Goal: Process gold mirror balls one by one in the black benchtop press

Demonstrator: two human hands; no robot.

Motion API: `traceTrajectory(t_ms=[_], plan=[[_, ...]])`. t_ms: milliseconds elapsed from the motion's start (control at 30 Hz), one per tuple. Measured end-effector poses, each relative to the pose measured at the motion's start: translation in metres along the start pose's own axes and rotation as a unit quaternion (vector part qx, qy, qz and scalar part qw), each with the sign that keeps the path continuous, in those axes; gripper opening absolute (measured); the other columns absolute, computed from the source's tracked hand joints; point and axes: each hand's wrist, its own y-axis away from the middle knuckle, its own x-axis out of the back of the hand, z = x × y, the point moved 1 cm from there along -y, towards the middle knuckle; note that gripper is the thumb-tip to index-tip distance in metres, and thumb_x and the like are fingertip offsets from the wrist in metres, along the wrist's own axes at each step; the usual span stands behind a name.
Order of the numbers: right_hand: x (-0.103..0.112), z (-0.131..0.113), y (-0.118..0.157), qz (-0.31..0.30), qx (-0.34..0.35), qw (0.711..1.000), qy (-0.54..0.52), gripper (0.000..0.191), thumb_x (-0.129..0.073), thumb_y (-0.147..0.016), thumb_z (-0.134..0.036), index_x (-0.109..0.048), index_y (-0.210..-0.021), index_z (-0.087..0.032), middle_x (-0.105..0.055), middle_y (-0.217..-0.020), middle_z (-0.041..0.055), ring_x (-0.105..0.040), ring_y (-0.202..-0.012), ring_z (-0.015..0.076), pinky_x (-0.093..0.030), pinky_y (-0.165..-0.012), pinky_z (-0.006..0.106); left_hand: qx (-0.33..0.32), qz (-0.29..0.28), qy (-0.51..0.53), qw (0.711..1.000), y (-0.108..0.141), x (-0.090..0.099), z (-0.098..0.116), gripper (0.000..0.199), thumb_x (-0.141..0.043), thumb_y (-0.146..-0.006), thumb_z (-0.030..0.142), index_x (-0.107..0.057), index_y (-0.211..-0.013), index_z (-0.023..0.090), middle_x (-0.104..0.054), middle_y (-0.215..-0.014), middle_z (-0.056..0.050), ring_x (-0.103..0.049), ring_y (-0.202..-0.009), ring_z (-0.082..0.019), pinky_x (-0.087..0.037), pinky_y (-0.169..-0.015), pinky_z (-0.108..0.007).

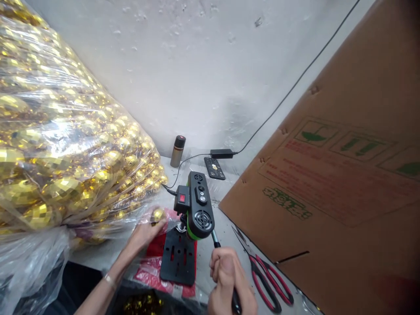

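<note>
My left hand is closed around a shiny gold faceted ball, just left of a small black machine. The machine has round vents, a red switch, a green edge and a flat slotted black base plate. In the lower middle, my right hand is wrapped round the black grip of a metal rod. The rod's far end meets the machine's right side; whether it is fixed there I cannot tell. Red plastic wrapping lies beneath the base plate.
A big clear bag of gold balls fills the left. Red-and-black scissors lie beside a large cardboard box on the right. Behind the machine are a bottle, a dark phone-like slab and a corded power adapter.
</note>
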Motion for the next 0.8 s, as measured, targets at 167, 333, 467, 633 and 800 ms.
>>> traceTrajectory(t_ms=[167, 333, 467, 633, 800], plan=[[0.002, -0.006, -0.018, -0.037, -0.029, 0.999, 0.01, 0.038, -0.049, -0.106, -0.015, -0.052, -0.069, -0.02, -0.047, -0.061, -0.0041, -0.046, -0.053, 0.0078, -0.034, -0.051, 0.024, 0.186, -0.023, 0.225, 0.956, 0.072, -0.005, -0.018, 0.073, -0.075, -0.08, 0.071, -0.061, -0.129, 0.019, -0.08, -0.119, -0.012, -0.078, -0.11, -0.032, -0.061, -0.097, -0.043], [0.005, -0.005, -0.016, -0.052, -0.018, 0.998, 0.016, 0.036, -0.048, -0.106, -0.014, -0.053, -0.071, -0.02, -0.046, -0.062, -0.0045, -0.046, -0.054, 0.0081, -0.035, -0.051, 0.023, 0.156, -0.015, 0.209, 0.965, 0.086, -0.033, -0.025, 0.078, -0.076, -0.074, 0.078, -0.064, -0.125, 0.019, -0.078, -0.128, -0.014, -0.074, -0.122, -0.035, -0.059, -0.103, -0.044], [0.005, -0.002, -0.012, -0.061, -0.009, 0.998, -0.001, 0.035, -0.046, -0.106, -0.011, -0.051, -0.073, -0.021, -0.045, -0.063, -0.005, -0.046, -0.057, 0.008, -0.038, -0.054, 0.021, 0.088, -0.036, 0.112, 0.989, 0.079, -0.043, -0.027, 0.062, -0.077, -0.079, 0.065, -0.063, -0.12, 0.021, -0.08, -0.121, -0.014, -0.075, -0.119, -0.034, -0.059, -0.103, -0.048], [0.006, -0.002, -0.009, -0.059, -0.008, 0.998, -0.005, 0.033, -0.046, -0.105, -0.01, -0.049, -0.074, -0.021, -0.047, -0.065, -0.0049, -0.047, -0.058, 0.0075, -0.038, -0.054, 0.021, 0.014, -0.055, -0.024, 0.998, 0.079, -0.047, -0.019, 0.047, -0.073, -0.086, 0.05, -0.064, -0.124, 0.024, -0.08, -0.123, -0.012, -0.078, -0.112, -0.036, -0.061, -0.1, -0.056], [0.007, -0.002, -0.006, -0.053, -0.013, 0.998, 0.009, 0.033, -0.046, -0.105, -0.01, -0.048, -0.074, -0.021, -0.046, -0.064, -0.0047, -0.047, -0.056, 0.0078, -0.036, -0.052, 0.022, -0.097, -0.088, -0.064, 0.989, 0.082, -0.043, -0.018, 0.051, -0.072, -0.088, 0.039, -0.065, -0.135, 0.022, -0.075, -0.136, -0.017, -0.072, -0.125, -0.038, -0.058, -0.108, -0.056]])
